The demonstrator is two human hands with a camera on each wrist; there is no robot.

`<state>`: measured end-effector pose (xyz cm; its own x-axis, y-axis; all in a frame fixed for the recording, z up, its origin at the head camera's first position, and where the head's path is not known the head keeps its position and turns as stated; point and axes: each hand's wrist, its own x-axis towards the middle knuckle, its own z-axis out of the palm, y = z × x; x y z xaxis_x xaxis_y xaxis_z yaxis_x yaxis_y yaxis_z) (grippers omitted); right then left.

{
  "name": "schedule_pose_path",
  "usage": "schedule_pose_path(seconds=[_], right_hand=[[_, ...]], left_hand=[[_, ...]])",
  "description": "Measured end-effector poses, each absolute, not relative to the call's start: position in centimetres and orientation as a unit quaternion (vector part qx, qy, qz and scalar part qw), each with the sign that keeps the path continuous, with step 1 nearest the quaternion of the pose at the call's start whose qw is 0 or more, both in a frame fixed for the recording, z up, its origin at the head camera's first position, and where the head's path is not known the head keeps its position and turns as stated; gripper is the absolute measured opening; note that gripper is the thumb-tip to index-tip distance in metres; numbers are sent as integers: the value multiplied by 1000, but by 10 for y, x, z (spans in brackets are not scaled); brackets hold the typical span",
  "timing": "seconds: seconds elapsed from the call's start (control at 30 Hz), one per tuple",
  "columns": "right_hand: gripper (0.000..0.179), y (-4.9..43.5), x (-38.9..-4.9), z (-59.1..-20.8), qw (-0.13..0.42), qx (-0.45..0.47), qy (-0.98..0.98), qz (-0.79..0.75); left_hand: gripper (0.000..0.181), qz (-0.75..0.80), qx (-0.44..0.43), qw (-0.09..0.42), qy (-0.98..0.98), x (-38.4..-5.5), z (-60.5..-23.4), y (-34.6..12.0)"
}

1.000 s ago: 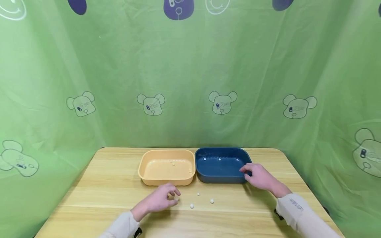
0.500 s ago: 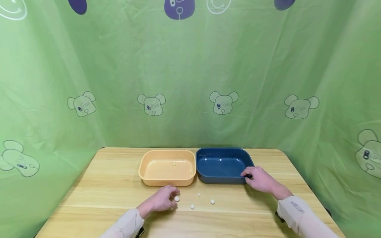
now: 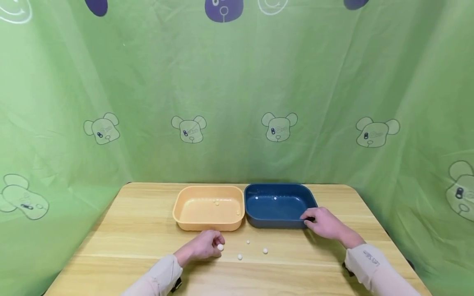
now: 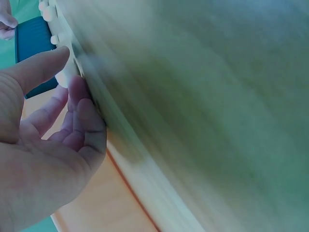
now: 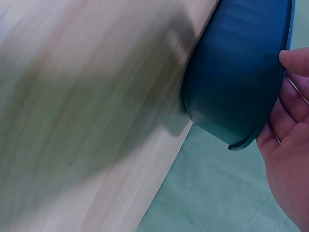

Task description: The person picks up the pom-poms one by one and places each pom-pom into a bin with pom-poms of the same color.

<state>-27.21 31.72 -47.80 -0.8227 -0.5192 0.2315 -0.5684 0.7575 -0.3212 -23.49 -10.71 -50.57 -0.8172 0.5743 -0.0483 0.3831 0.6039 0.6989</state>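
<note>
My left hand is low over the table in front of the yellow bin, its thumb and fingers closed around a small white ball. In the left wrist view this ball shows between the thumb tip and the fingertips. My right hand grips the near right corner of the blue bin. Seen from the right wrist, the thumb lies on that bin's rim and the other fingers are partly hidden behind it. Two white balls lie inside the blue bin.
The yellow bin stands left of the blue one, side by side, with small pale balls inside. Three white balls lie loose on the wooden table: a smaller one and two larger ones. A green curtain surrounds the table.
The left hand has shifted slightly right and its fingers have closed around the white ball. The right hand has come down onto the blue bin's rim and grips it. The loose balls stay put.
</note>
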Motion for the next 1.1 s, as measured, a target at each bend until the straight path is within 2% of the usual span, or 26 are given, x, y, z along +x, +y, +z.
schedule_pose_path(seconds=[0.27, 0.6, 1.1], right_hand=[[14, 317, -272, -478, 66, 283, -936, 199], [15, 317, -274, -477, 64, 282, -934, 210], [13, 315, -272, -478, 72, 293, -928, 219]], left_hand=[[22, 357, 269, 138, 884, -239, -510, -108], [25, 372, 274, 146, 875, -244, -512, -111], [14, 365, 284, 153, 873, -239, -508, -112]])
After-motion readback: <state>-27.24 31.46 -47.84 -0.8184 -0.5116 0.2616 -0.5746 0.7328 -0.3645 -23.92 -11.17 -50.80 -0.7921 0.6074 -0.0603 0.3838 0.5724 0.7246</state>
